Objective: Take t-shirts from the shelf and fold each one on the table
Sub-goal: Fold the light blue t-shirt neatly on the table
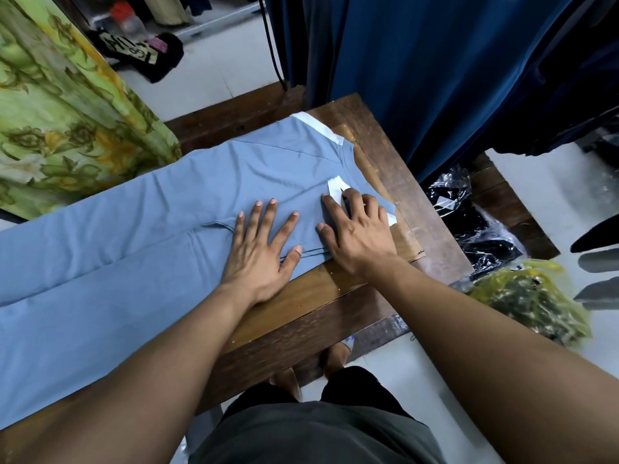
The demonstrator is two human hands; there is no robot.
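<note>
A light blue t-shirt (140,229) with white collar and sleeve trim lies flat across the wooden table (395,182), its body running off to the left. My left hand (264,249) rests flat on the shirt with fingers spread, near the folded sleeve edge. My right hand (358,229) presses on the shirt beside it, fingers straight, fingertips at the white collar trim (335,190). Neither hand grips the cloth.
Dark blue garments (435,61) hang behind the table. A green floral cloth (60,122) hangs at the left. Black plastic-wrapped items (469,222) and a yellow bag (532,299) sit at the right. A black garment (147,55) lies on the floor beyond.
</note>
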